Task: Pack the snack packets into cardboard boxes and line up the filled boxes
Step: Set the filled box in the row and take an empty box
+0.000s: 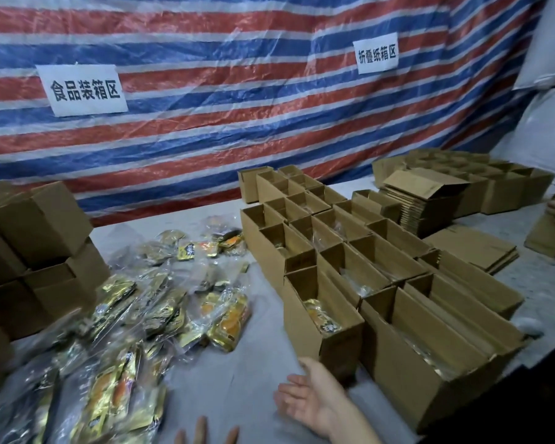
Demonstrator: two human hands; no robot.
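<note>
While no packet is in hand: filling step, I'd judge, between picks.
Next move: take a packet from the snack packets (125, 315) heaped lower left on the tabletop (257, 373).
Cardboard boxes (350, 251): open rows, centre right.
Right hand (311, 402): spread wide, empty, near them.
Left hand (202, 427): straight fingertips only, bottom edge, empty.

Head view, wide-angle: the grey-covered table (257, 357) is seen from close above, forward and down; the red, white and blue striped plastic tarpaulin (237, 133) is faced beyond.
</note>
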